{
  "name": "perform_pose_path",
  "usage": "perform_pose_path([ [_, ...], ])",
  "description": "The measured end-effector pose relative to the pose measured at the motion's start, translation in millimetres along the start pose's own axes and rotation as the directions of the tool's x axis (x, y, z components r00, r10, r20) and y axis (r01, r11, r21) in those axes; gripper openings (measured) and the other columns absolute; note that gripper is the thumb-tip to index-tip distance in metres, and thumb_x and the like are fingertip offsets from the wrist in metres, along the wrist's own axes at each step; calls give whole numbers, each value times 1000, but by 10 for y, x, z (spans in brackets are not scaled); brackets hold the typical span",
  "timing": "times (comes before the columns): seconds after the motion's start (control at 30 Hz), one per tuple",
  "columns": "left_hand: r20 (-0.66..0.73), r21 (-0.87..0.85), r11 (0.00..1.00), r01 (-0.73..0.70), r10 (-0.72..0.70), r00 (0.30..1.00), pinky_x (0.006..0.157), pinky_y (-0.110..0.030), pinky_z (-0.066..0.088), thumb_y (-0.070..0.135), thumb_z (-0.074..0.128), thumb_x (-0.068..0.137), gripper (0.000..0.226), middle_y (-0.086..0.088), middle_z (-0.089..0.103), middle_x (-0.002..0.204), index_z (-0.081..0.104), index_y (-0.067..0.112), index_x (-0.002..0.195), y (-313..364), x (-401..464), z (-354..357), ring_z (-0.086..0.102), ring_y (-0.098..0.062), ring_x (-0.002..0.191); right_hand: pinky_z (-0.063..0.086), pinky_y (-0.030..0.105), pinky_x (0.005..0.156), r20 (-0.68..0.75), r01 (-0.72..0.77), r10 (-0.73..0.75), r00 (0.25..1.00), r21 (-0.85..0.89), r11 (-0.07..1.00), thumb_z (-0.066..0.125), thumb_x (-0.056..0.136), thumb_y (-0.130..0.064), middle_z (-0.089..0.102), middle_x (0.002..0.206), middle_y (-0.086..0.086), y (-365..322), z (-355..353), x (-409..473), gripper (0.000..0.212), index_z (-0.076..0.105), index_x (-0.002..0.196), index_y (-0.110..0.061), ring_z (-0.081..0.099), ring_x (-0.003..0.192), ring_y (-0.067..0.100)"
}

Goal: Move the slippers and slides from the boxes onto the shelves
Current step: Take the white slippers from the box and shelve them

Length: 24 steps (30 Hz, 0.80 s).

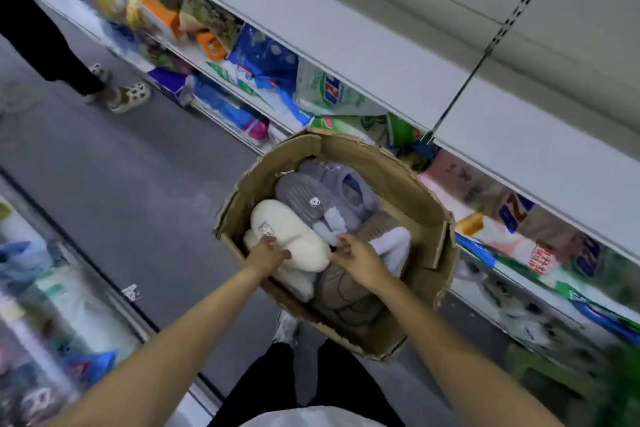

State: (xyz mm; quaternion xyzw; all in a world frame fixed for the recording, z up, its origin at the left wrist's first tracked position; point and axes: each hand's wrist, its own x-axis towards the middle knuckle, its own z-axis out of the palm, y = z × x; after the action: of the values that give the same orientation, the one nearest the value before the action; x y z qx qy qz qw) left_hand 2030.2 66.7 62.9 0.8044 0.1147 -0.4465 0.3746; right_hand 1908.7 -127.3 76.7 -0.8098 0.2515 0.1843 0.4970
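Observation:
An open cardboard box (429, 218) stands on the floor in front of me, full of plush slippers. A cream slipper (287, 232) lies at the box's left side, with grey-lilac slippers (311, 198) behind it and a brown one (346, 291) at the near side. My left hand (268, 251) grips the near end of the cream slipper. My right hand (356, 258) reaches in beside it, fingers curled at the cream slipper's right edge, over the brown slipper. Empty grey shelves (381, 55) run along the right, above the box.
Lower shelves on the right hold bags and packets of goods (332, 94). Another person's legs and sandals (128, 97) stand up the aisle at top left. A low display case (52, 288) lines the left. My own legs and foot (287, 326) are just behind the box.

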Motion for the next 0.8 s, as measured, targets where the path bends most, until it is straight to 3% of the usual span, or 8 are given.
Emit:
perform_pose_path([
  [0.1, -100, -15, 1000, -24, 22, 995, 104, -33, 40, 21, 72, 83, 84, -13, 34, 148, 25, 11, 152, -89, 59, 172, 42, -32, 132, 46, 35, 92, 101, -8, 10, 995, -21, 1000, 70, 90, -36, 63, 119, 12, 83, 298, 276, 49, 54, 127, -6, 58, 107, 27],
  [0.2, -199, -151, 989, 2, -33, 979, 96, -30, 39, 18, 59, 86, 81, -16, 20, 151, 17, 14, 155, -89, 207, 290, 37, -34, 131, 44, 37, 98, 73, -19, 22, 997, -49, 999, 69, 88, -38, 58, 132, 14, 136, 531, 485, 62, 49, 136, -5, 54, 120, 31],
  [0.37, -194, -220, 974, 58, -102, 976, 61, -30, 45, -1, 41, 98, 44, -18, 54, 108, 38, 5, 141, -205, 473, 146, 52, -22, 74, 44, 32, 92, -95, -93, 103, 990, 111, 989, 66, 91, -15, 63, 125, 14, 148, 419, 752, 41, 57, 130, -4, 58, 116, 31],
  [0.5, -107, 250, 961, -116, 146, 984, 96, -42, 48, 12, 55, 86, 16, -19, 62, 110, 51, 12, 101, -209, 671, 82, 58, -34, 109, 51, 44, 95, -232, -38, 105, 967, 277, 960, 63, 94, -14, 67, 118, 10, 295, 41, 844, 31, 62, 124, -8, 62, 111, 29],
  [0.57, -33, 595, 790, -147, 207, 978, 102, -40, 40, 13, 56, 85, 16, -16, 62, 114, 49, 14, 100, -145, 737, 87, 49, -36, 124, 52, 46, 94, -256, -15, 99, 962, 312, 950, 64, 93, -14, 67, 117, 10, 386, -106, 895, 32, 62, 125, -8, 62, 110, 26],
  [0.63, 35, 841, 517, -160, 242, 970, 111, -44, 32, 15, 55, 89, 27, -14, 57, 126, 50, 9, 115, -92, 806, 61, 39, -35, 134, 53, 42, 93, -235, 14, 69, 969, 333, 943, 65, 94, -14, 66, 117, 9, 420, -178, 925, 34, 60, 127, -7, 62, 109, 23],
  [0.7, 105, 940, 296, -172, 229, 968, 116, -47, 28, 18, 55, 91, 42, -14, 53, 136, 46, 8, 131, -76, 861, 19, 39, -34, 136, 53, 36, 91, -226, 34, 49, 973, 350, 936, 65, 94, -12, 65, 115, 7, 416, -174, 938, 35, 59, 127, -6, 61, 108, 21],
  [0.8, 191, 967, 132, -217, 184, 964, 120, -45, 23, 26, 67, 86, 63, -9, 50, 142, 39, 12, 141, -90, 930, -48, 43, -30, 133, 53, 34, 91, -255, 72, 35, 966, 398, 914, 66, 93, -10, 67, 115, 8, 398, -98, 937, 34, 60, 126, -7, 63, 108, 21],
])
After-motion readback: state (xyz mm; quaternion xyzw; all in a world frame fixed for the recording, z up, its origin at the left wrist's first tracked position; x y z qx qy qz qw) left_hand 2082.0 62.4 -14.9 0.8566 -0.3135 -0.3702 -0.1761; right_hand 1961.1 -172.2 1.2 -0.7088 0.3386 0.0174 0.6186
